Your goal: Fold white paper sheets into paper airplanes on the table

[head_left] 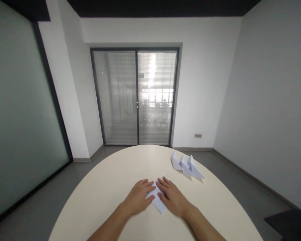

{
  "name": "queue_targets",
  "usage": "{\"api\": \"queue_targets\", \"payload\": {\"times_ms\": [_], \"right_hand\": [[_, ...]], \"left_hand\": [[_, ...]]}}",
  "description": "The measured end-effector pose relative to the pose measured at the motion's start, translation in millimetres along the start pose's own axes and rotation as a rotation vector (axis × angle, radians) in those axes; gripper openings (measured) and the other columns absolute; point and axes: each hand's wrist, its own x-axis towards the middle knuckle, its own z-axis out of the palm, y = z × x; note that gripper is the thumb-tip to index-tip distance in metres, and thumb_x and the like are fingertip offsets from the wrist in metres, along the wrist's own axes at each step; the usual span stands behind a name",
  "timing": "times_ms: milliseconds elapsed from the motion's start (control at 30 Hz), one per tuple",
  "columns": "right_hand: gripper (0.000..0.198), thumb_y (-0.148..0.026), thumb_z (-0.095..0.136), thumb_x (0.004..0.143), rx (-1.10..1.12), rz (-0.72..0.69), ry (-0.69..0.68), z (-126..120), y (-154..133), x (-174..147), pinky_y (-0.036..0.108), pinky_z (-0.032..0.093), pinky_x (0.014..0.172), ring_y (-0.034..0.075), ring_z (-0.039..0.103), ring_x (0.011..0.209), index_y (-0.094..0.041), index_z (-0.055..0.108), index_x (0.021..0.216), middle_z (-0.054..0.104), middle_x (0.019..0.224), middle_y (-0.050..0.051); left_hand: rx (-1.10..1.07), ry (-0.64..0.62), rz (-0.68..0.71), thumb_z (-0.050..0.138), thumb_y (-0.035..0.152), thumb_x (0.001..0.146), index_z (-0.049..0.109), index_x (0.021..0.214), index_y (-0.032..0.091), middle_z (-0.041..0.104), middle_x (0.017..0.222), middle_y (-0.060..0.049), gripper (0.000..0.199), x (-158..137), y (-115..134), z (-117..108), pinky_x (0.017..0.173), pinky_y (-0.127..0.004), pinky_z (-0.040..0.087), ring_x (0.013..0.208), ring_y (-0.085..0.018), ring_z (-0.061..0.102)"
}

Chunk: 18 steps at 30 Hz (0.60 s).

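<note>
A folded sheet of white paper (158,202) lies flat on the round cream table (95,201), close to me. From the left, my left hand (139,196) rests on the paper's edge, its fingers spread and pointing away to the right. My right hand (172,195) lies over the opposite edge with its fingers stretched out and apart. Both hands press the paper against the tabletop, and their fingers hide part of its far end. Neither hand grips it.
Several folded white paper boats (187,165) stand in a row near the table's far right edge. A dark flat object (291,222) shows at the lower right, beyond the table. Glass doors with blinds (135,97) are in the wall ahead.
</note>
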Motion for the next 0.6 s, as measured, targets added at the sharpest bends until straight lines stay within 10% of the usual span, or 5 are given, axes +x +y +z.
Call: {"api": "queue_targets", "payload": {"times_ms": [433, 600], "right_hand": [[0.060, -0.051, 0.045, 0.094, 0.005, -0.005, -0.013, 1, 3, -1, 0.052, 0.020, 0.120, 0.031, 0.023, 0.147, -0.026, 0.041, 0.148, 0.032, 0.158, 0.008], [0.058, -0.051, 0.043, 0.095, -0.010, -0.016, 0.010, 1, 3, -1, 0.050, 0.021, 0.120, 0.031, 0.025, 0.147, -0.024, 0.044, 0.147, 0.036, 0.156, 0.008]], "left_hand": [[-0.035, 0.114, 0.068, 0.050, 0.019, 0.094, 0.068, 0.106, 0.024, 0.072, 0.104, -0.003, 0.023, 5, 5, -7, 0.100, -0.039, 0.043, 0.099, -0.020, 0.062], [-0.092, 0.032, 0.133, 0.060, 0.030, 0.089, 0.064, 0.120, 0.025, 0.068, 0.123, -0.004, 0.031, 0, 10, -7, 0.105, -0.036, 0.042, 0.114, -0.021, 0.060]]}}
